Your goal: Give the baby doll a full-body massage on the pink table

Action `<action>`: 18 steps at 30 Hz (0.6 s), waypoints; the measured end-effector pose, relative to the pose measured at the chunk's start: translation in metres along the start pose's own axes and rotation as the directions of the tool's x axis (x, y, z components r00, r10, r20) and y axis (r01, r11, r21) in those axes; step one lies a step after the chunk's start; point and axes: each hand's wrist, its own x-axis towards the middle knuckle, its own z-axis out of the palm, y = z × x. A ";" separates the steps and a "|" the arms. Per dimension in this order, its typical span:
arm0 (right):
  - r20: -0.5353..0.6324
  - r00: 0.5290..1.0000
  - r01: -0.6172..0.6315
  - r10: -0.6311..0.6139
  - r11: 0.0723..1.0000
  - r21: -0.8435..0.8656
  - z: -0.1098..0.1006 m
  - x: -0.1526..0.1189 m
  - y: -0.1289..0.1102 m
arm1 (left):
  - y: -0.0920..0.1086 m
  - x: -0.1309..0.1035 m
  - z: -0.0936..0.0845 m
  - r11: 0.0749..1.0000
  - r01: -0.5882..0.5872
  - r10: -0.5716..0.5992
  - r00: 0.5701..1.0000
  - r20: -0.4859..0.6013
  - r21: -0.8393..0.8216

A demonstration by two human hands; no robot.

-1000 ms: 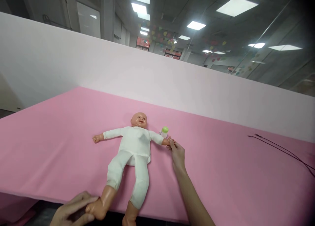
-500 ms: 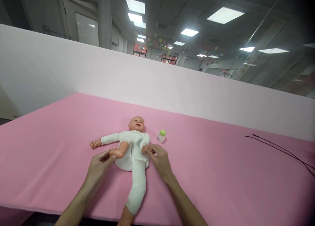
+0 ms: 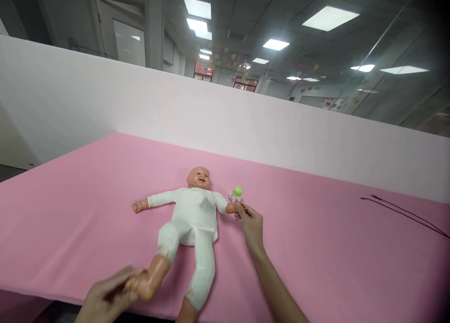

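A baby doll [image 3: 195, 213] with a white cloth body lies face up on the pink table cover [image 3: 309, 248]. Its head points to the far side and its limbs are spread. My left hand [image 3: 108, 292], a little blurred, is closed around the toes of the doll's foot [image 3: 144, 283] at the table's near edge. The fingers of my right hand [image 3: 251, 222] pinch the doll's hand [image 3: 232, 207], with that arm stretched out to the right. Just behind my right fingertips stands a small jar with a green lid [image 3: 237, 191], its lower part partly covered.
Two thin black cables [image 3: 404, 213] lie on the table at the right. A white partition [image 3: 225, 121] runs along the far edge, with glass above it. The table's near edge shows at the lower left.
My left hand has drawn the bent leg down and toward me, so it is now nearly straight. My right hand has moved the doll's arm outward from its body to the right.
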 end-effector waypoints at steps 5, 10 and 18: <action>0.398 0.840 0.468 -0.369 0.864 -0.185 0.036 -0.033 -0.021 | 0.068 0.083 0.051 0.979 -0.097 0.104 0.994 0.030 -0.181; 0.558 0.715 0.616 -0.422 0.758 -0.215 0.043 -0.050 -0.007 | 0.071 0.117 0.086 0.950 -0.060 0.096 0.990 0.103 -0.307; -0.055 0.996 -0.070 0.069 0.998 -0.005 -0.023 0.025 0.027 | -0.006 0.007 0.013 0.988 -0.149 0.152 0.973 0.171 -0.031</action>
